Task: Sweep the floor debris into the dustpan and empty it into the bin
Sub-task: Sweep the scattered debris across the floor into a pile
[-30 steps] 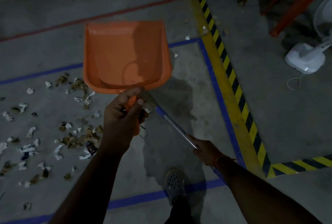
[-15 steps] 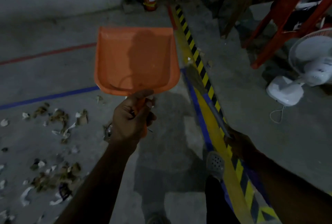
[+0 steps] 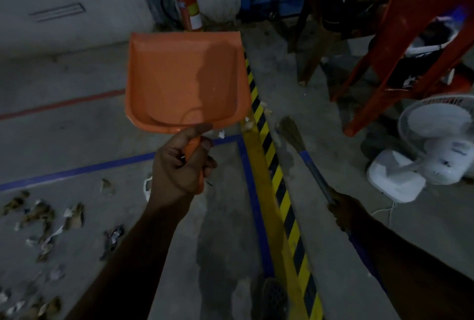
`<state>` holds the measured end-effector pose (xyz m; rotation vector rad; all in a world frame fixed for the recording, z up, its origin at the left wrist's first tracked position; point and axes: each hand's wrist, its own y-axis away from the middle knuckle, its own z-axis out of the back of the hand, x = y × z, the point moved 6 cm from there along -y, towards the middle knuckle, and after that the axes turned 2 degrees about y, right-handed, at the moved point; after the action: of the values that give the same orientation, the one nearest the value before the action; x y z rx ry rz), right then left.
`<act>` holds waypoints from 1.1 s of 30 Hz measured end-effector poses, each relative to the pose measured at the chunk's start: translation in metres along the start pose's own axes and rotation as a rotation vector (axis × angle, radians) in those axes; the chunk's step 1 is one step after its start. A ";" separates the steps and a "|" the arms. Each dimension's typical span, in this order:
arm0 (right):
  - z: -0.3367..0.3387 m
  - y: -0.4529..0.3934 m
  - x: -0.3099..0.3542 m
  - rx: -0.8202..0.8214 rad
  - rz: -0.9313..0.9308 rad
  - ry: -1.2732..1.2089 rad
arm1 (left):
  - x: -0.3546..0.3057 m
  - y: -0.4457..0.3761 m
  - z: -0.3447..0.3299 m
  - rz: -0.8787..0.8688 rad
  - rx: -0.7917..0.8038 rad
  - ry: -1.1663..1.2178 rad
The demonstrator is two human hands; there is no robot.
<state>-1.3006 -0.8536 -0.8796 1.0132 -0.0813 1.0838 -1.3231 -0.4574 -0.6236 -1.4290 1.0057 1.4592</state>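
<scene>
We grip the orange dustpan [image 3: 186,81] at centre frame by its handle, left hand [image 3: 179,168] curled tight — light, stiff plastic, we judge; our right hand [image 3: 345,208] wraps the broom [image 3: 305,158] shaft at right; debris [image 3: 46,219] lies lower left.

A red fire extinguisher [image 3: 189,9] stands against the far wall. To its right, a yellow-and-black striped floor line [image 3: 275,178] runs from near it toward the viewer, with blue tape [image 3: 252,204] just on its left side. Right of the striped line stands an orange plastic frame [image 3: 415,45], and a white fan [image 3: 433,147] sits on the floor below it.
</scene>
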 end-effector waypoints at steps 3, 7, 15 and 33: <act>0.009 -0.028 0.010 0.113 0.042 0.087 | 0.007 -0.031 -0.026 0.027 -0.007 0.035; 0.026 -0.037 0.023 0.195 0.121 0.177 | 0.011 -0.067 -0.050 0.080 -0.008 0.060; 0.092 -0.097 0.067 0.075 0.136 0.136 | 0.001 -0.167 -0.084 0.055 0.009 0.095; 0.046 -0.183 0.136 0.418 0.298 0.534 | 0.031 -0.257 -0.087 0.122 -0.117 0.078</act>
<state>-1.0733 -0.8089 -0.9019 1.0659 0.4571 1.6589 -1.0523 -0.4545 -0.6543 -1.5415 1.0875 1.5835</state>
